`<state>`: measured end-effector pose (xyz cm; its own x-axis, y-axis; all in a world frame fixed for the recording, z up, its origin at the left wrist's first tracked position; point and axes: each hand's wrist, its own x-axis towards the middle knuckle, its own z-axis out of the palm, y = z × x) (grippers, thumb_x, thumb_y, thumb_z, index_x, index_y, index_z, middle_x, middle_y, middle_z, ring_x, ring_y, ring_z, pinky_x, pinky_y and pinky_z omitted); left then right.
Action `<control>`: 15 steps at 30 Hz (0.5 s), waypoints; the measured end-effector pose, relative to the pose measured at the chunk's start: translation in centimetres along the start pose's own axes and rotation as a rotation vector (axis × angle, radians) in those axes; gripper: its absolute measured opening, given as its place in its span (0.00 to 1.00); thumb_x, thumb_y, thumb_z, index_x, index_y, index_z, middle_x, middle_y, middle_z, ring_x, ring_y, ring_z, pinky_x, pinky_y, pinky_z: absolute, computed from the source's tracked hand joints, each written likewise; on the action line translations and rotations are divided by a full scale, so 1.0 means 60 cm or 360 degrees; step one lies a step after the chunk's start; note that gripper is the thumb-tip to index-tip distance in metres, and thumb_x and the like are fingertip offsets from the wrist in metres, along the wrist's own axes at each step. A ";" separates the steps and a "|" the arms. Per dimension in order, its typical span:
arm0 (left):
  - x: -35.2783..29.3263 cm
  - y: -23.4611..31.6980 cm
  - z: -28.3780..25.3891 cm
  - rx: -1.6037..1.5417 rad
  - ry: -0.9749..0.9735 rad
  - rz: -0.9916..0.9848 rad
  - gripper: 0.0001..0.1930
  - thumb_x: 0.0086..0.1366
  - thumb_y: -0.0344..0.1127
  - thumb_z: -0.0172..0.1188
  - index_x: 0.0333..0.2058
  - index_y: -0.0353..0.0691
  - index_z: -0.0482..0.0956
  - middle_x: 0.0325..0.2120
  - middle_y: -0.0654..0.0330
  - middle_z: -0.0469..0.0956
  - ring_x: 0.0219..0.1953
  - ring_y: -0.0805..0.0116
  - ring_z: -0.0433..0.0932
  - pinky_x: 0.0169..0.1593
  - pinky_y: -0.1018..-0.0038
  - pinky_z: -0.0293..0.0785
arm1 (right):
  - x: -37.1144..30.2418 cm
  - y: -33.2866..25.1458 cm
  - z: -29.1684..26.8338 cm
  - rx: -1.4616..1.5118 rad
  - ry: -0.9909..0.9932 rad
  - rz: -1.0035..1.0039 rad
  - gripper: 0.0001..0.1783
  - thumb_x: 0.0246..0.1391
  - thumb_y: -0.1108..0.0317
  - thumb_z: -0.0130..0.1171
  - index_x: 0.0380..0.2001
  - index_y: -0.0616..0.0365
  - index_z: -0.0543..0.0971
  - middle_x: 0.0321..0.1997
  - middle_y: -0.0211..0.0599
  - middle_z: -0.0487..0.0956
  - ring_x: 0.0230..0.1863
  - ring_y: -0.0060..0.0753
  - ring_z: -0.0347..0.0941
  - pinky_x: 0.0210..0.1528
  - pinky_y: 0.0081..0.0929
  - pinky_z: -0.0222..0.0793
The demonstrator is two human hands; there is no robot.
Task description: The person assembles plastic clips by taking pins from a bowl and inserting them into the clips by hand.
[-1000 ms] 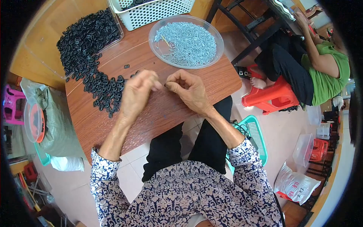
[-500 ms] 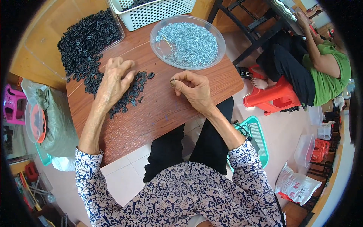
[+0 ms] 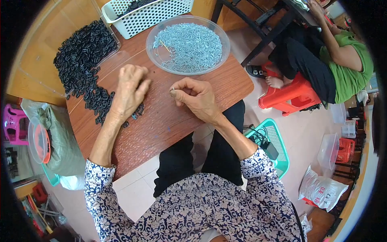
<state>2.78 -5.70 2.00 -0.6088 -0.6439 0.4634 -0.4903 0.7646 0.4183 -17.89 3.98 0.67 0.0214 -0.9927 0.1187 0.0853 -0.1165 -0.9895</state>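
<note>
My left hand (image 3: 130, 90) rests low over the table beside a spread of small black oval plastic pieces (image 3: 98, 104). Its fingers are curled downward and the tips are hidden, so what lies under them does not show. Several black pieces stick out below its wrist side. To the right, my right hand (image 3: 198, 99) is raised slightly over the bare wood, thumb and forefinger pinched together. A tiny thing shows at those fingertips, too small to name. Behind that hand stands a round clear tub (image 3: 150, 56) filled with small silvery-blue screws (image 3: 193, 46).
A large heap of black pieces (image 3: 80, 48) spills from a clear tray (image 3: 115, 34) at the far left. A white perforated basket (image 3: 157, 18) stands at the back. On the right, a person in green sits on a red stool (image 3: 284, 97). A green basket (image 3: 284, 155) is on the floor.
My left hand has moved right over the loose black pieces, and its fingers have curled more. The pieces that lay right of it no longer show there. My right hand stays pinched.
</note>
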 end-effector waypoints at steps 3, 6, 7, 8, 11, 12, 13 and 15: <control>0.011 -0.023 -0.042 -0.0026 -0.0090 -0.0214 0.08 0.59 0.27 0.59 0.38 0.33 0.77 0.32 0.54 0.70 0.42 0.54 0.67 0.50 0.62 0.66 | -0.002 0.005 -0.007 0.0010 -0.0013 -0.0029 0.06 0.58 0.71 0.63 0.36 0.63 0.82 0.27 0.26 0.79 0.25 0.13 0.71 0.28 0.14 0.68; 0.011 -0.018 -0.052 0.0189 -0.0368 0.0022 0.10 0.58 0.27 0.59 0.39 0.33 0.78 0.33 0.53 0.71 0.42 0.54 0.67 0.50 0.63 0.66 | -0.004 0.005 -0.007 0.0011 -0.0018 -0.0008 0.06 0.58 0.71 0.63 0.36 0.63 0.82 0.27 0.26 0.79 0.25 0.13 0.71 0.28 0.14 0.68; 0.006 -0.008 -0.052 0.0202 -0.0399 0.0041 0.11 0.55 0.26 0.61 0.39 0.34 0.79 0.36 0.53 0.71 0.45 0.53 0.67 0.52 0.61 0.65 | -0.004 0.004 -0.006 0.0014 -0.0020 -0.0008 0.06 0.58 0.71 0.63 0.36 0.63 0.82 0.27 0.26 0.79 0.25 0.13 0.71 0.28 0.14 0.68; 0.003 -0.006 -0.049 0.0204 -0.0400 0.0039 0.11 0.55 0.26 0.61 0.39 0.34 0.79 0.36 0.53 0.71 0.45 0.53 0.67 0.52 0.61 0.65 | -0.003 0.003 -0.005 -0.0015 -0.0012 0.0011 0.06 0.58 0.71 0.63 0.36 0.63 0.82 0.27 0.26 0.79 0.25 0.13 0.71 0.27 0.14 0.67; -0.003 -0.001 -0.044 0.0238 -0.0385 -0.0004 0.13 0.54 0.25 0.63 0.40 0.33 0.78 0.42 0.53 0.70 0.50 0.53 0.66 0.57 0.60 0.65 | -0.003 0.003 -0.005 -0.0033 -0.0008 0.0038 0.07 0.58 0.71 0.64 0.36 0.63 0.82 0.27 0.26 0.79 0.25 0.13 0.71 0.27 0.14 0.67; -0.004 -0.004 -0.042 0.0239 -0.0386 -0.0004 0.13 0.54 0.25 0.63 0.40 0.33 0.78 0.42 0.53 0.70 0.50 0.53 0.66 0.57 0.60 0.65 | -0.003 0.003 -0.005 -0.0022 -0.0011 0.0046 0.07 0.58 0.70 0.64 0.36 0.63 0.82 0.27 0.26 0.78 0.25 0.13 0.71 0.27 0.14 0.67; -0.006 -0.011 -0.038 0.0198 -0.0378 -0.0027 0.13 0.54 0.25 0.63 0.40 0.33 0.78 0.42 0.53 0.70 0.50 0.53 0.66 0.56 0.60 0.65 | -0.002 0.004 -0.005 -0.0021 -0.0013 0.0044 0.07 0.58 0.70 0.64 0.36 0.63 0.82 0.27 0.26 0.78 0.25 0.13 0.71 0.27 0.14 0.67; -0.011 -0.017 -0.032 0.0161 -0.0370 -0.0051 0.13 0.54 0.25 0.63 0.40 0.33 0.78 0.42 0.54 0.70 0.50 0.53 0.66 0.56 0.61 0.66 | -0.001 0.005 -0.004 0.0012 -0.0020 -0.0009 0.07 0.58 0.70 0.64 0.36 0.63 0.82 0.27 0.26 0.78 0.25 0.13 0.71 0.27 0.14 0.67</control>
<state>4.87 -6.11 2.79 -0.7132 -0.6533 0.2542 -0.5646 0.7502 0.3440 -18.09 4.02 0.34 0.0337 -0.9916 0.1251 0.0931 -0.1215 -0.9882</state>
